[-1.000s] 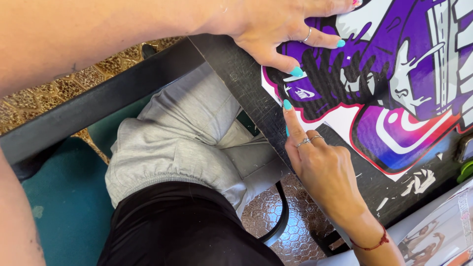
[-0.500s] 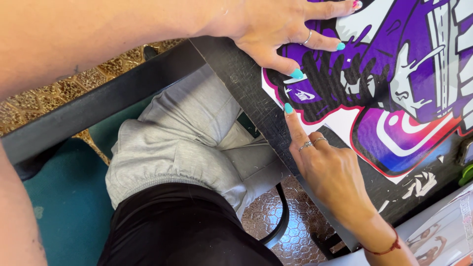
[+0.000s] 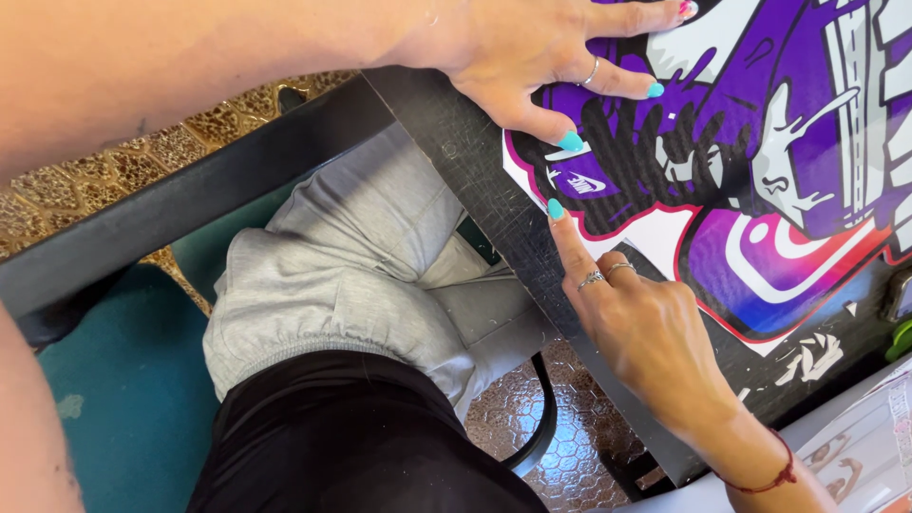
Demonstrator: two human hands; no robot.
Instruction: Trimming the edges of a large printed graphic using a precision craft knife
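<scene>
L hand [image 3: 532,57] lies flat w/ fingers spread, pressing the purple sticker [image 3: 741,171] on the black desk [image 3: 456,142]. R hand [image 3: 646,323] below it: index out, tip on sticker's white edge, other fingers curled in.

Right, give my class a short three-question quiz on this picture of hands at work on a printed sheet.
1. True or false: the left hand lies flat on the purple printed sheet.
2. Which finger of the right hand presses the sheet's edge? A) thumb B) index finger C) little finger
3. Fill in: the sheet lies on a black ____.

Key: 1 true. 2 B; the index tip sits at the sheet's white border, near the dark board edge. 3 board; it juts over the person's lap in grey shorts.
</scene>
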